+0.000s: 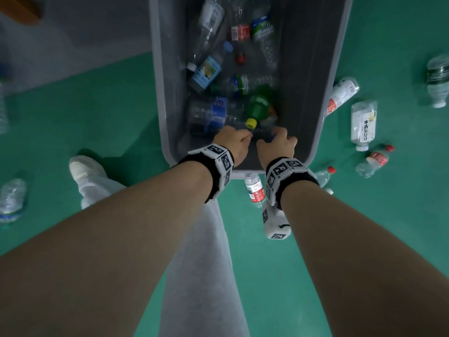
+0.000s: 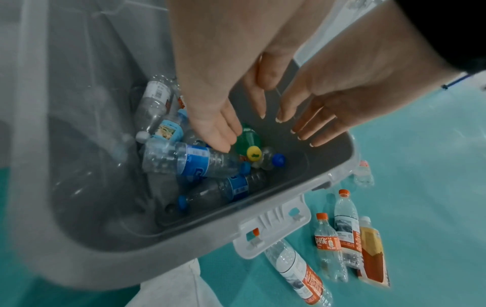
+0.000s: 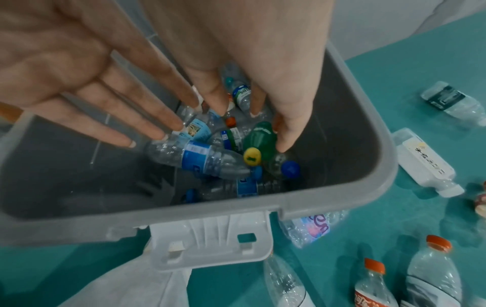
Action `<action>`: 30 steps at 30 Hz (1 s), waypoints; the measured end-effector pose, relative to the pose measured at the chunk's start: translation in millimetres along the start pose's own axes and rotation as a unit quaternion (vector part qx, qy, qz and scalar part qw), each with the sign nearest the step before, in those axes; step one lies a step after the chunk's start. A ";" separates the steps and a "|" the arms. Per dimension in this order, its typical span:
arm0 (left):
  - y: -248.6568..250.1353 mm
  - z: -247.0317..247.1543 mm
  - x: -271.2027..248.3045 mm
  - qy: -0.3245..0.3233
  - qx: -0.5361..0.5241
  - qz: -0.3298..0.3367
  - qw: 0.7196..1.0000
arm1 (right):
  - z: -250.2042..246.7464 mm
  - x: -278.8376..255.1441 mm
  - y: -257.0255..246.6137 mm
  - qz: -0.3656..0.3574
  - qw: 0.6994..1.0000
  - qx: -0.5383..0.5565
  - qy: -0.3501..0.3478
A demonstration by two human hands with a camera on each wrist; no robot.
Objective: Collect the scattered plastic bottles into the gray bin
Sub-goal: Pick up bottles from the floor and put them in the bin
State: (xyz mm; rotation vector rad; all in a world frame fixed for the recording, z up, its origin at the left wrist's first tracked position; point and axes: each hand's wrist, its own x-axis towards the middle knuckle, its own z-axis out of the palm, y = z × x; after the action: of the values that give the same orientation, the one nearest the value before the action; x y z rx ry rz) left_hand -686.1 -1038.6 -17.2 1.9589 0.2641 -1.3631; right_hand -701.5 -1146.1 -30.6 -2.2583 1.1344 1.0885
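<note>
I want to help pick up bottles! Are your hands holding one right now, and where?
No. The left hand and right hand are both open and empty above the gray bin.

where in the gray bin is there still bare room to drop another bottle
Bare floor shows along the gray plastic bin's right wall, right of the green bottle with the yellow cap, and in the near left corner. The middle and far end are crowded with clear bottles. Both hands hover open above the pile.
</note>
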 end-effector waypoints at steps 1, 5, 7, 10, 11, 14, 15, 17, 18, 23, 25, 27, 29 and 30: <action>-1.2 -2.3 -1.2 0.007 0.000 0.001 1.000 | 1.1 -3.1 -3.5 -0.008 1.000 0.003 -0.007; -11.5 -18.6 -11.5 0.040 0.005 -0.012 0.999 | 5.8 -14.6 -21.9 -0.050 0.998 -0.014 -0.034; -20.0 -28.9 -18.0 0.060 -0.009 -0.014 0.998 | 9.5 -23.0 -35.9 -0.075 0.996 -0.027 -0.044; -39.3 -48.1 -28.2 0.081 -0.053 -0.021 0.995 | 20.0 -41.2 -64.0 -0.115 0.991 -0.047 -0.048; -44.7 -53.6 -31.5 0.087 -0.074 -0.023 0.993 | 23.4 -47.0 -72.2 -0.126 0.990 -0.050 -0.046; -71.5 -76.6 -47.2 0.121 -0.145 -0.041 0.981 | 40.7 -68.6 -100.7 -0.164 0.983 -0.074 -0.038; -84.0 -84.9 -53.6 0.135 -0.169 -0.050 0.975 | 48.3 -77.7 -111.3 -0.175 0.980 -0.084 -0.037; -104.9 -98.7 -65.2 0.151 -0.200 -0.067 0.966 | 60.5 -93.6 -127.8 -0.189 0.976 -0.096 -0.042; -123.4 -109.1 -73.1 0.162 -0.214 -0.076 0.960 | 73.4 -106.5 -139.1 -0.205 0.972 -0.107 -0.046; -190.4 -145.3 -100.9 0.199 -0.280 -0.096 0.934 | 122.7 -158.4 -179.3 -0.252 0.953 -0.156 -0.065; -224.5 -158.7 -115.0 0.209 -0.291 -0.107 0.927 | 148.7 -185.4 -196.4 -0.262 0.946 -0.173 -0.075; -254.4 -171.8 -129.7 0.217 -0.298 -0.119 0.922 | 173.0 -207.8 -211.3 -0.274 0.939 -0.190 -0.080; -287.5 -188.1 -146.1 0.225 -0.314 -0.133 0.913 | 202.0 -231.0 -227.1 -0.287 0.933 -0.198 -0.089; -304.3 -195.5 -153.9 0.229 -0.318 -0.140 0.909 | 216.2 -242.5 -234.1 -0.291 0.930 -0.202 -0.095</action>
State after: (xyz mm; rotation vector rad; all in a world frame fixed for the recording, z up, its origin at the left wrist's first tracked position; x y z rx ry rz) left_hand -771.8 -656.6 18.5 1.6719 1.1025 -0.7949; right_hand -705.2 -749.4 23.7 -2.4708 0.1285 1.3163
